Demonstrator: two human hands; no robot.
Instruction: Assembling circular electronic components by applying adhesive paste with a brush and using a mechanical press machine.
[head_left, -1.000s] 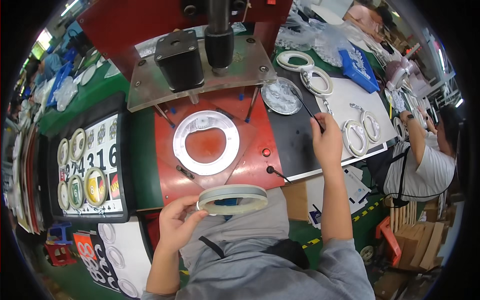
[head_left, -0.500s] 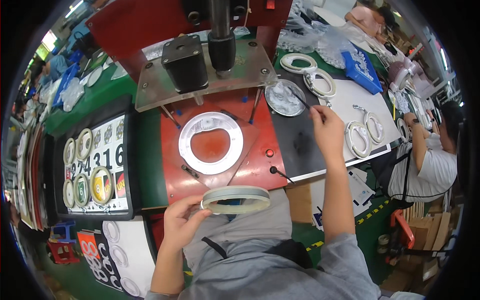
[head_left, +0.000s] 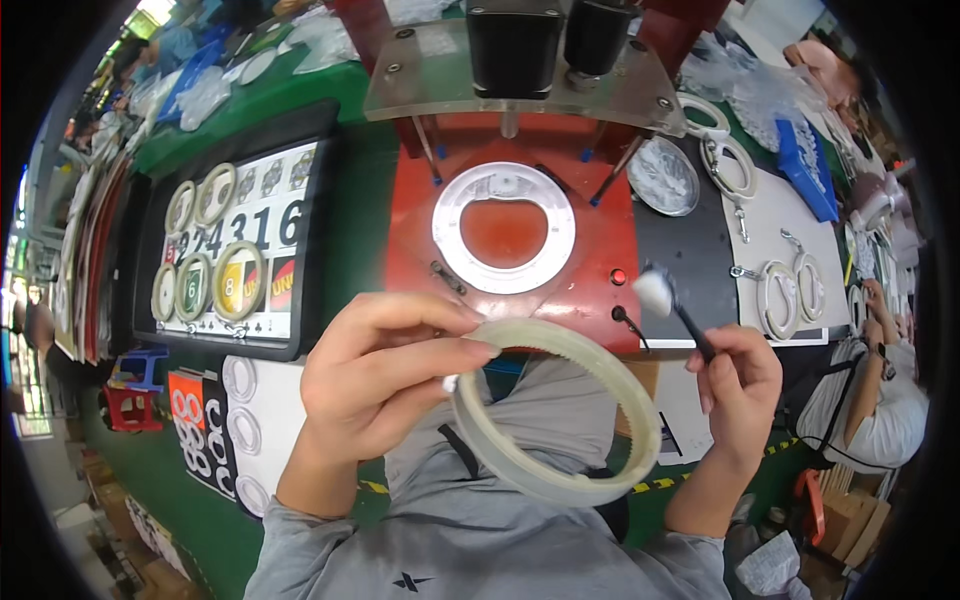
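The left hand (head_left: pixel 365 385) has its fingers closed on the edge of a pale ring (head_left: pixel 562 488), which hangs tilted over the person's lap, with fine teeth along its inner wall. The right hand (head_left: pixel 738 385) grips the handle of a dark brush (head_left: pixel 691 329) between its fingers; the brush head carries a thick lump of white paste (head_left: pixel 653 294) and is apart from the ring.

With that much paste on the bristles, some could drop onto the lap or the red base (head_left: pixel 420 260) if the brush tips or jerks. The left fingers pinch only one side of the ring, so a push on the far side might twist it loose. Too heavy a dab could clog the teeth, and paste on the fingers would make the ring slippery.

Behind the red base, to the right, a round metal dish (head_left: pixel 691 204) holds more white paste, spread unevenly. Beyond it, a blue bin (head_left: pixel 815 198) contains many small pale pieces, too small to tell apart. To the left on the green counter (head_left: pixel 360 190), a black-edged tray (head_left: pixel 323 150) bears five pale rings on a printed sheet.
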